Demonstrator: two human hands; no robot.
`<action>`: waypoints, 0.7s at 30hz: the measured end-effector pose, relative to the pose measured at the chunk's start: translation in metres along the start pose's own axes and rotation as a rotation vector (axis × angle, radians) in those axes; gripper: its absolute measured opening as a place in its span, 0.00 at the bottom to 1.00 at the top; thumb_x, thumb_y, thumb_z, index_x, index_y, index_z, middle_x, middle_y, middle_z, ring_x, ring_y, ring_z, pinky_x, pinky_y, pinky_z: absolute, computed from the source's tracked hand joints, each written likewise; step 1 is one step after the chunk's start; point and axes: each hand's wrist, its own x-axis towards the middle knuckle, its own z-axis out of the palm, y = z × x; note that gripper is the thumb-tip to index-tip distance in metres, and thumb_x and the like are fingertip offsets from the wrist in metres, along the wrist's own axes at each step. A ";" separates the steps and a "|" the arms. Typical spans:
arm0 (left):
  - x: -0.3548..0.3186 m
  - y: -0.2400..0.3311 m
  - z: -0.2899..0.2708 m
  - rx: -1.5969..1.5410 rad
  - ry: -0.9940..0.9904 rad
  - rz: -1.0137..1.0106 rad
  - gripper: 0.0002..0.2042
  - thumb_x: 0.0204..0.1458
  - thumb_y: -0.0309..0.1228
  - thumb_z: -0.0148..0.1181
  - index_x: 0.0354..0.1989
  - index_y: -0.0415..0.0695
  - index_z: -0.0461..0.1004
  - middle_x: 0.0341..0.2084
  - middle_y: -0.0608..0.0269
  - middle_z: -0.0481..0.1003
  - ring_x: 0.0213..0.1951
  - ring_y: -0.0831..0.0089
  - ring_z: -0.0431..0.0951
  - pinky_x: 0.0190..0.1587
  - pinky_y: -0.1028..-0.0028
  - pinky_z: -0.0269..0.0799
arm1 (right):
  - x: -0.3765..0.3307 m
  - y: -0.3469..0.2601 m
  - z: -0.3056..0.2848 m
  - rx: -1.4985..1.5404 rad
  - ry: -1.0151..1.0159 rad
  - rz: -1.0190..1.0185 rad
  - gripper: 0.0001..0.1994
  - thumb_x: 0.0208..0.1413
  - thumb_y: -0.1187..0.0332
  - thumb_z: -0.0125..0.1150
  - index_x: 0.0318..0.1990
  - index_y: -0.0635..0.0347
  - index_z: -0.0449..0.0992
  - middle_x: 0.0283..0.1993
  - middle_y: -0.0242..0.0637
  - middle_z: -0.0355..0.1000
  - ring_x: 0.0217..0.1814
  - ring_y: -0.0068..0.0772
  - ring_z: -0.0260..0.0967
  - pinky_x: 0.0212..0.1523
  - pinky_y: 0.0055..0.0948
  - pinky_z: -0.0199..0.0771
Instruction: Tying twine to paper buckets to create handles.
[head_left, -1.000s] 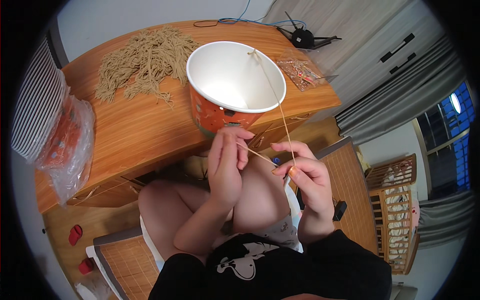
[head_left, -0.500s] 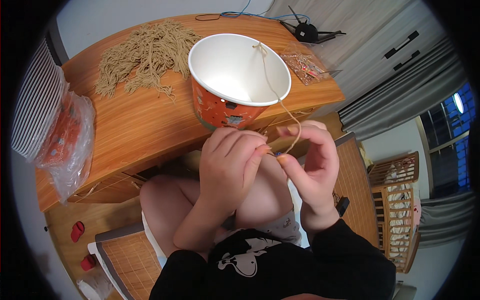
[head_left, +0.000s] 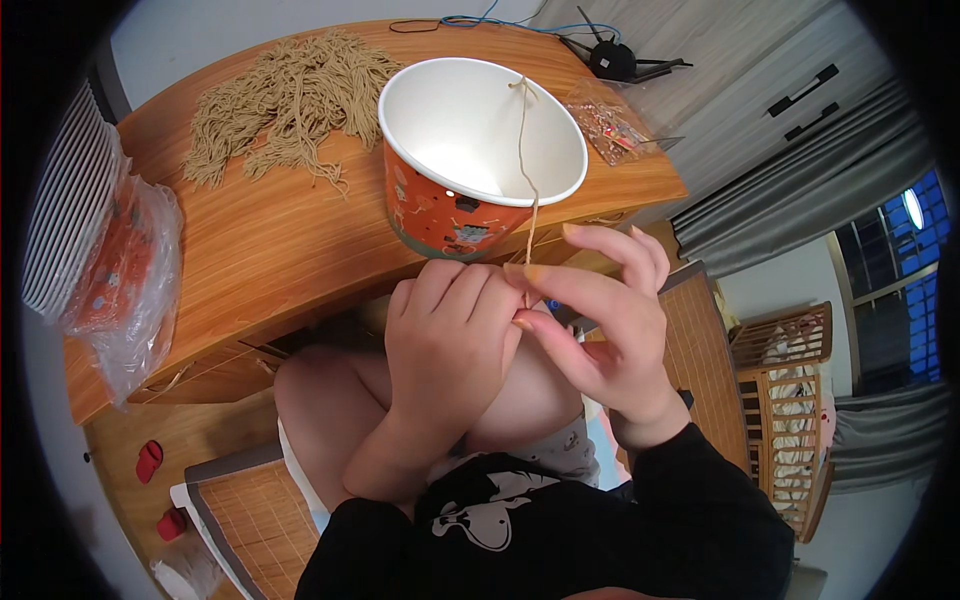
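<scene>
A large paper bucket point(head_left: 425, 205), white inside and orange outside with printed figures, stands at the desk's front edge. A thin tan cord point(head_left: 521, 150) is knotted through its far wall. From there it crosses the opening and drops over the near rim to my hands. My right hand point(head_left: 615, 325) pinches the cord between thumb and index finger, the other fingers raised. Beside it, my left hand point(head_left: 450, 325) is closed at the cord's lower part, its fingertips partly hidden. A tiny blue bit point(head_left: 552, 305) shows just behind the right fingertips, too small to name.
On the wooden desk point(head_left: 250, 225) lies a heap of tan cords point(head_left: 300, 100). A stack of paper buckets in clear plastic point(head_left: 140, 290) stands at the left. A clear bag of small colourful pieces point(head_left: 612, 130) and a black router point(head_left: 612, 62) are at the far right.
My right hand has moved left to meet my left hand, its thumb and index finger now pinching the cord there. The cord hangs straighter over the rim.
</scene>
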 end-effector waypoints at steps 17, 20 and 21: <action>0.003 -0.001 -0.016 0.071 -0.061 -0.047 0.05 0.49 0.33 0.64 0.31 0.50 0.74 0.26 0.70 0.73 0.35 0.68 0.74 0.37 0.67 0.65 | 0.012 0.010 0.006 0.078 0.012 -0.042 0.16 0.50 0.64 0.72 0.48 0.48 0.82 0.44 0.20 0.79 0.53 0.27 0.68 0.58 0.37 0.49; 0.001 -0.002 -0.015 0.074 -0.050 -0.056 0.06 0.47 0.32 0.65 0.33 0.50 0.75 0.30 0.71 0.76 0.38 0.69 0.75 0.39 0.68 0.66 | 0.014 0.012 0.004 0.038 0.032 -0.089 0.18 0.42 0.69 0.77 0.43 0.51 0.82 0.35 0.21 0.81 0.49 0.32 0.69 0.54 0.34 0.56; 0.001 -0.003 -0.016 0.061 -0.025 -0.047 0.06 0.48 0.32 0.65 0.34 0.50 0.77 0.31 0.72 0.78 0.39 0.70 0.76 0.40 0.69 0.66 | 0.014 0.012 0.004 0.023 0.050 -0.124 0.17 0.42 0.70 0.77 0.42 0.51 0.82 0.34 0.21 0.80 0.46 0.32 0.69 0.52 0.34 0.56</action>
